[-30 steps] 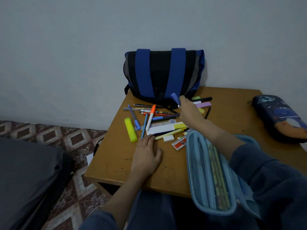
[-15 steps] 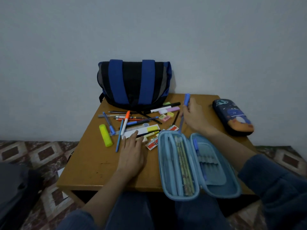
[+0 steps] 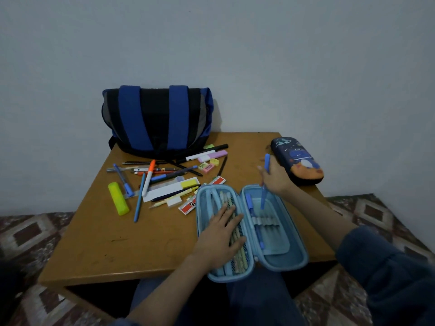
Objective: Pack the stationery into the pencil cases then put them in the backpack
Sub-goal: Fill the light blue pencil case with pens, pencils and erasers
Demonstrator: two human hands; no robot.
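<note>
I had my left hand (image 3: 221, 241) flat, fingers straight, on the pencils (image 3: 226, 200) in the left half of the open pencil case (image 3: 303, 255), probably to pin it on the desk (image 3: 117, 243). My right hand (image 3: 274, 180) pinched a blue pen (image 3: 263, 198) in a narrow grip, tip angled into the case's right half, seemingly bound for the elastic loops (image 3: 264, 221). Loose stationery (image 3: 164, 182) lay left of the case, the backpack (image 3: 157, 118) beyond.

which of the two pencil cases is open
The light blue pencil case nearest the person, spread flat under the left hand; the dark space-print case farther back is closed.
</note>
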